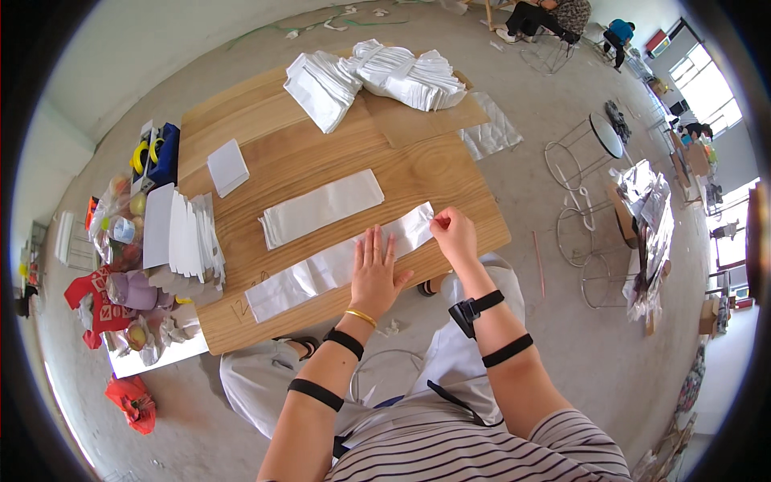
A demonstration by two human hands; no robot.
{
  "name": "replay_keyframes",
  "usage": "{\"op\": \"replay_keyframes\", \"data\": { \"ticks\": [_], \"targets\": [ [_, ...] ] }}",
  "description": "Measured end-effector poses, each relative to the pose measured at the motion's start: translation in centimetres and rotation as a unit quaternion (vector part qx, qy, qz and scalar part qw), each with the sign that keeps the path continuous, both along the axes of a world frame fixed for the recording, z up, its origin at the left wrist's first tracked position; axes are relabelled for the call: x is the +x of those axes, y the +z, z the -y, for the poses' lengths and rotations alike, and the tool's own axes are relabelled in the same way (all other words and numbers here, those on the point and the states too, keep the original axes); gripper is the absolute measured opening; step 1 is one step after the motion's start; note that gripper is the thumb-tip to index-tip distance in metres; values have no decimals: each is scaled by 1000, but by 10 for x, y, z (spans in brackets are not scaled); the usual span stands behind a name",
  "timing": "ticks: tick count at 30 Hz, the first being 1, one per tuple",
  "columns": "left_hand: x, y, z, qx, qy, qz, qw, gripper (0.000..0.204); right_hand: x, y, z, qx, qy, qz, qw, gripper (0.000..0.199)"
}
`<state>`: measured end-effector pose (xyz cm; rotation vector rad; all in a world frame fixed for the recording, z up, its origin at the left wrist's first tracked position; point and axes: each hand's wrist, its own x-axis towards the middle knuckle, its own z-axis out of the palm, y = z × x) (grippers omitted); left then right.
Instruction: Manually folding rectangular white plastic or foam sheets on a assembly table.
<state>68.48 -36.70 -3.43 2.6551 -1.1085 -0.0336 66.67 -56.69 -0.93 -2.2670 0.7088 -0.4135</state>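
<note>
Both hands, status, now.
Left hand: open, flat on the shiny white strip.
Right hand: pinched closed at the strip's right end; whether it grips cannot be told.

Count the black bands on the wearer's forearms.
4: left wrist band; left mid-forearm band, nearer the elbow; right wrist band, carrying a small black device; right mid-forearm band. None looks hidden.
</note>
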Motion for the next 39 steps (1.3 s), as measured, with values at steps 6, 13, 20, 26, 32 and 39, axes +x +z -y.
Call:
{"op": "replay_keyframes", "data": {
  "ticks": [6,13,20,26,32,39],
  "targets": [
    [-5,23,-22,-56,5,-5,998,74,6,52,-53,-48,102,55,992,15],
    [-31,55,-108,-101,111,-50,987,64,21,26,-132,-70,198,39,977,15],
    [-41,46,-185,-99,221,-27,970,57,28,-1,-166,-74,226,-5,971,14],
    [-34,41,-205,-102,288,-23,952,60,29,-7,-167,-79,242,-17,967,15],
    [-17,26,-216,-105,359,4,928,60,30,4,-160,21,241,-27,970,17],
    [1,15,-219,-81,445,5,892,48,44,-19,-144,75,256,-8,964,14]
  ]
}}
